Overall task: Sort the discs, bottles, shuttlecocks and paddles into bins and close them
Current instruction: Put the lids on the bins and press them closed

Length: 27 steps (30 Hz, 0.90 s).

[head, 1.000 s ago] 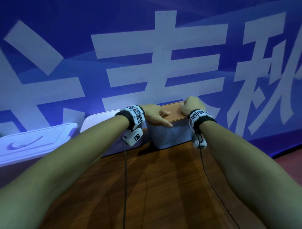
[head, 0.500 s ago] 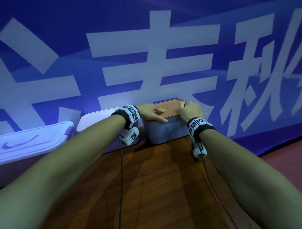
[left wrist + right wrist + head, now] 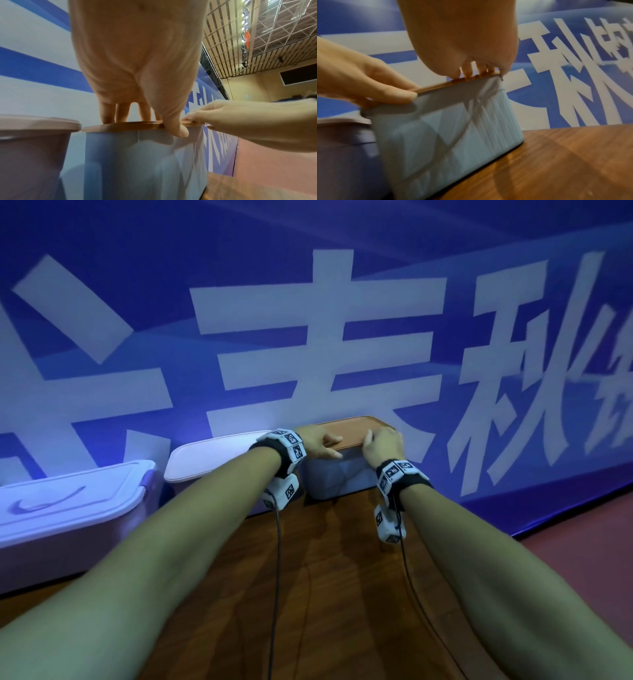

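Bins stand in a row on the wooden counter (image 3: 342,594) against a blue banner (image 3: 308,302) with large white characters. Farthest left is a white bin (image 3: 68,508) with a closed lid, next a pinkish bin (image 3: 212,463), also lidded, and then the pale blue bin (image 3: 337,481) with a brown lid (image 3: 356,428). The pinkish bin's rim sits just beside the blue bin's left end, nearly touching it.

Left hand (image 3: 320,445) lies on the lid's left part, fingers (image 3: 109,113) straight on top and the thumb hooked over the near edge. Right hand (image 3: 382,443) has its fingers (image 3: 467,71) curled down onto the lid near its right end; the thumb is hidden, so a grip there cannot be told.

Compared with half a second ago, the right hand sits nearer the front edge, with more of the lid showing behind it; the left is unchanged.

The blue bin's long axis runs along the banner, left to right, lid facing up.
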{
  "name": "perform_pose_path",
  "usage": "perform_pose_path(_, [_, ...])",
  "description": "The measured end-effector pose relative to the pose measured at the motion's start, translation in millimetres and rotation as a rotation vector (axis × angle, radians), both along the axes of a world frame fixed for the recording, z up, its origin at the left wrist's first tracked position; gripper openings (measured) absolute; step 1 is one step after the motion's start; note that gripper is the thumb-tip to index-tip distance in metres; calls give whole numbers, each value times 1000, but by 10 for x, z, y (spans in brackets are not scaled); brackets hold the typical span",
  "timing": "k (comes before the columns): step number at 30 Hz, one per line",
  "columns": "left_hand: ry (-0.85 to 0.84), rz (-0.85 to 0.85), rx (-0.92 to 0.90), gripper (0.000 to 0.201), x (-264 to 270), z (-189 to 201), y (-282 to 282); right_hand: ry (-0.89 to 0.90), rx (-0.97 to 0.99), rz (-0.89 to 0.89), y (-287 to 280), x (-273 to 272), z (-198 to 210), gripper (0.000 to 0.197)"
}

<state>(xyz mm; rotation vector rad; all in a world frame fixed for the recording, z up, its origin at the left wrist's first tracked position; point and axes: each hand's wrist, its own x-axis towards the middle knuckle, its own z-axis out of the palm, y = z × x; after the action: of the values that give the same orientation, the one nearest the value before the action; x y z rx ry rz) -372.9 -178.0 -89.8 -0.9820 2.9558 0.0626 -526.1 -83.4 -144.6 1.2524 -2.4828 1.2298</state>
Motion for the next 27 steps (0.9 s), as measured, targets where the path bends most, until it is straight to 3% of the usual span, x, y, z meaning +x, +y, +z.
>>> perform_pose_path(5, [104, 25, -60, 81, 76, 41, 195, -116, -121, 20, 274, 367, 102, 38])
perform_pose_path(11, [185, 77, -164, 63, 847, 460, 330, -207, -223, 184, 295, 1119, 382, 25])
perform_pose_path(14, [186, 186, -220, 49, 1548, 707, 348, -261, -320, 284, 226, 1801, 559, 21])
perform_pose_path(18, [210, 384, -282, 45, 2755, 903, 354, -348, -374, 467, 130, 2914, 735, 16])
perform_pose_path(23, [181, 696, -318, 47, 4377, 816, 524, -464, -343, 757, 118, 4210, 840, 20])
perform_pose_path(27, [80, 835, -359, 40, 5387, 767, 628, -493, -271, 939, 120, 4961, 681, 17])
